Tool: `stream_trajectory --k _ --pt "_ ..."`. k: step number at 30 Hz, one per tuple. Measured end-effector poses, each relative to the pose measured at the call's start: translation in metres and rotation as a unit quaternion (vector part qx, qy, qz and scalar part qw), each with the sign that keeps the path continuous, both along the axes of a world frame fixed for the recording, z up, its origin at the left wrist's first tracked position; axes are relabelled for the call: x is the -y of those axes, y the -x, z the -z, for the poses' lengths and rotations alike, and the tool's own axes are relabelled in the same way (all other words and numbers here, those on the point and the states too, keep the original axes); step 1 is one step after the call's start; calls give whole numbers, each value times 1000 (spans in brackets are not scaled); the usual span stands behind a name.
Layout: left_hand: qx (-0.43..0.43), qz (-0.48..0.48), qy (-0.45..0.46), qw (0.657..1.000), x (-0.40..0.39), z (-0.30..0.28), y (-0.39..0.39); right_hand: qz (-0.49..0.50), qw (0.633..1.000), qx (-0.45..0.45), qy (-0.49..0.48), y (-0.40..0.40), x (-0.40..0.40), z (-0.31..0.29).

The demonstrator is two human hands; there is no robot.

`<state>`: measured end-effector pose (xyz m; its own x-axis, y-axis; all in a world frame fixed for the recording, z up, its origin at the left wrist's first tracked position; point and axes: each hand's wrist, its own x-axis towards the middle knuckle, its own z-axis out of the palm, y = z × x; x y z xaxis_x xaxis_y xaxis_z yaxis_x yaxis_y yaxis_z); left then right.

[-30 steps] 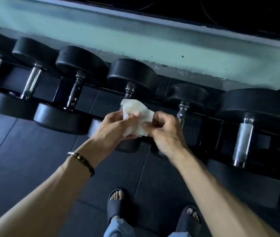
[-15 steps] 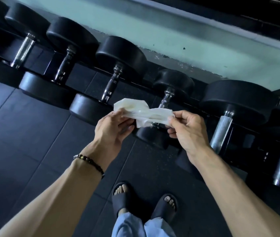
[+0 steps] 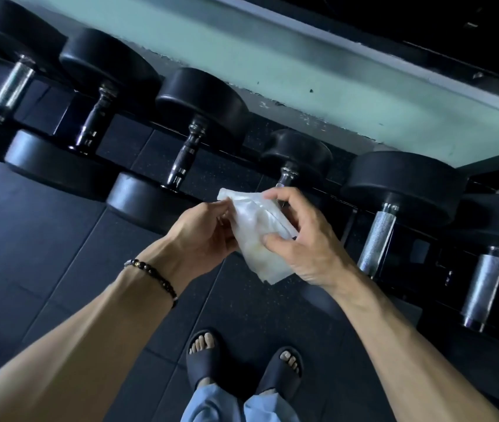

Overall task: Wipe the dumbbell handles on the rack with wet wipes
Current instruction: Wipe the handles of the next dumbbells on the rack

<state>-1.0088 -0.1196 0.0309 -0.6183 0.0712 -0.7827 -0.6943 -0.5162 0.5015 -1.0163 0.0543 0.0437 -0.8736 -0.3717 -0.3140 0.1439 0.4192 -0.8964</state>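
Note:
A white wet wipe (image 3: pixel 256 231) hangs between my two hands in front of the dumbbell rack. My left hand (image 3: pixel 204 236) pinches its upper left edge. My right hand (image 3: pixel 298 236) grips its right side between thumb and fingers. Several black dumbbells lie in a row on the low rack. One small dumbbell's handle (image 3: pixel 286 178) sits just beyond the wipe and is mostly hidden by it. A dark knurled handle (image 3: pixel 186 156) lies to its left, and a bright steel handle (image 3: pixel 376 242) to its right. Neither hand touches a dumbbell.
Dark rubber floor tiles (image 3: pixel 44 239) stretch to the left. My feet in dark slides (image 3: pixel 202 354) stand below my hands. A pale green wall strip (image 3: pixel 272 65) runs behind the rack. More steel handles (image 3: pixel 482 287) continue at the right.
The wipe was stretched out sideways between my hands; now the hands have come together and it hangs down as a flatter sheet. The view has shifted right along the rack.

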Motion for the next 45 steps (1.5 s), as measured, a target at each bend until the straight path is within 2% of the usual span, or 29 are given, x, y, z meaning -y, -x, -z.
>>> stream_trajectory --k 4,6,8,10,11,12,16,19,21,24,27,28,30,32,34,38,42,45 --pt "-5 16 69 998 7 8 5 59 998 -21 -30 1 4 6" --pt "-61 105 133 984 8 10 2 86 996 11 -32 1 2 10" --pt "-147 243 229 931 5 11 -3 87 995 42 -29 2 -1 12" --pt "-228 329 370 838 0 15 -6 81 995 51 -41 5 -4 13" --pt "-259 335 417 804 0 18 -5 84 994 51 -48 6 -5 12" --pt "-273 325 423 801 0 22 -4 91 994 45 -50 8 -6 11" --pt "-270 287 342 853 0 28 5 120 989 -2 -82 15 -11 12" --pt "-244 190 259 915 -13 34 11 113 992 49 -41 17 -15 10" --pt "-233 153 245 928 -21 41 15 113 992 50 -30 17 -17 13" --pt "-246 161 328 898 -26 56 18 192 975 -9 -108 22 -25 30" --pt "-231 181 494 819 -30 63 11 245 941 -115 -204 33 -38 52" --pt "-212 204 526 798 -33 67 9 235 937 -157 -207 36 -41 60" --pt "-170 246 533 792 -40 81 2 177 929 -248 -212 43 -43 73" --pt "-142 264 534 791 -49 97 -3 125 902 -344 -229 52 -43 87" --pt "-141 260 575 763 -58 108 -7 78 877 -405 -247 64 -44 100" --pt "-158 209 622 738 -63 116 -10 -74 860 -431 -262 81 -40 133" --pt "-158 190 639 729 -66 118 -12 -231 858 -408 -210 86 -47 148" --pt "-155 191 639 729 -66 117 -11 -307 826 -433 -189 95 -52 140"
